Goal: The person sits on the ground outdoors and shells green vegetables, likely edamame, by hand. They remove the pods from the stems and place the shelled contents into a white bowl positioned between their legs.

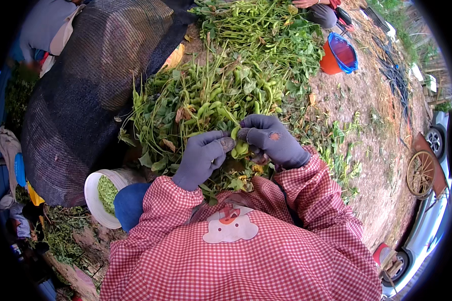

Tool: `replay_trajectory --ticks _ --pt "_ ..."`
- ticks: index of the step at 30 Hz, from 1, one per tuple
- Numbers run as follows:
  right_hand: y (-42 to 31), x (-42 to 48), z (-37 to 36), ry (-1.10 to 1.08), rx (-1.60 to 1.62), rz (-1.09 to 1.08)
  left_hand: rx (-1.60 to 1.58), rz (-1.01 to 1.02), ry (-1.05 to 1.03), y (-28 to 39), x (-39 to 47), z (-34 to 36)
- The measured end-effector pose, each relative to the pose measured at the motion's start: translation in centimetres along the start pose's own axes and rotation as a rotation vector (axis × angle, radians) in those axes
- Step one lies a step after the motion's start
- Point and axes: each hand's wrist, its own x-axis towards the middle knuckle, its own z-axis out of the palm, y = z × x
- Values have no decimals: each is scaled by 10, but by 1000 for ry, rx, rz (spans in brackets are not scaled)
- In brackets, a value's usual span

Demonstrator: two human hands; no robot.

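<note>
Both my hands wear grey knit gloves and meet over a heap of green bean plants [211,98]. My left hand [205,156] pinches the lower left side of a green bean pod [234,133] between thumb and forefinger. At the pod's right side, my right hand [273,139] grips it with thumb and fingertips. More pods [240,149] hang just below, against the right hand's curled fingers, which are partly hidden. A white plastic bucket [94,205] with shelled green beans [107,193] inside leans at my lower left, beside my knee.
Dark shade netting [75,101] hangs at the left, with a person [47,26] behind it. An orange bucket [329,58] with a blue liner stands upper right, near another person's hand [305,3]. A spoked wheel [420,174] and a car [423,233] are at the far right.
</note>
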Motion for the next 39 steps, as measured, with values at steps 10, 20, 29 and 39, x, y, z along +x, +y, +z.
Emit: replay_trajectory --ticks 10,20,29,39 --pt "-8 -4 -4 84 41 -64 11 22 95 9 4 -9" --pt "6 -6 6 -98 148 -31 135 73 25 5 1 -11" --pt "10 -2 5 -106 52 33 1078 778 138 -8 3 -5" --pt "16 0 5 -115 -61 -162 961 675 155 -7 1 -1"
